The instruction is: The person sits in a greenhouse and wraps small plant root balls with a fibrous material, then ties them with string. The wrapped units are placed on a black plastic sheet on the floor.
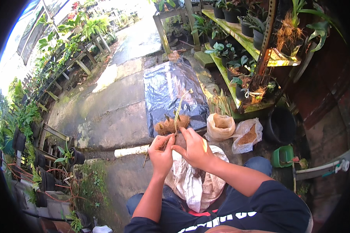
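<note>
My left hand (162,152) pinches the base of a thin pale-green plant cutting (179,107) with a long narrow leaf, and dark fibrous matter shows between the fingers. Close on its right, my right hand (194,147) has thumb and index finger apart beside the stem; whether they touch it I cannot tell. Just beyond both hands, a brown fibre bundle (169,124) with short green stubs lies on the near part of a black plastic sheet (175,78). Below my hands, a whitish woven sack (189,186) lies between my knees.
To the right stand an open bag of brown material (220,125), a clear plastic bag (248,137) of brown powder, a black bucket (281,125) and a green container (282,156). Striped leaf cuttings (220,104) lie beside the sheet. A white pipe-like piece (131,151) lies left. Plant shelves (236,32) flank the path.
</note>
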Motion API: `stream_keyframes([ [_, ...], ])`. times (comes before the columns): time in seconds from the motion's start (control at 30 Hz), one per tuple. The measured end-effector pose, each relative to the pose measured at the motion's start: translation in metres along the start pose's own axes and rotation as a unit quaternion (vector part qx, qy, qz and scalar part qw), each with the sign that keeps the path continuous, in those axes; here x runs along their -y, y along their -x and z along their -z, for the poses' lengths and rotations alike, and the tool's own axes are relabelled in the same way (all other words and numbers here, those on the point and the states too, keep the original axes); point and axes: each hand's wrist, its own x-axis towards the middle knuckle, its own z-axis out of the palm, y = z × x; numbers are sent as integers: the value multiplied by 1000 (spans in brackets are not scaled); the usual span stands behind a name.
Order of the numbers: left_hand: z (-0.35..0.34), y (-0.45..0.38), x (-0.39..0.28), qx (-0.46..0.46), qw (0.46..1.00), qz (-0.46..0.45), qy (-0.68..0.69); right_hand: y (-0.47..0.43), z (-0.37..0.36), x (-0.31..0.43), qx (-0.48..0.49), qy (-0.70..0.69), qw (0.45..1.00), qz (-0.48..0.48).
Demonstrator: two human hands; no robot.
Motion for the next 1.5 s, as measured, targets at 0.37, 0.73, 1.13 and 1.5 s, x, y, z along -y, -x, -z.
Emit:
stream_keyframes([
  [0.37,10,8,-4,112,992,-44,49,-1,-1,-8,3,-137,989,-64],
  [0.73,6,10,-15,59,959,-237,-141,-2,-5,1,5,-373,926,-56],
  [1.13,-5,15,-3,30,977,-176,-120,2,4,12,10,-179,984,25],
  [1.5,-9,18,4,45,990,-116,-72,0,6,12,52,-279,953,-104],
])
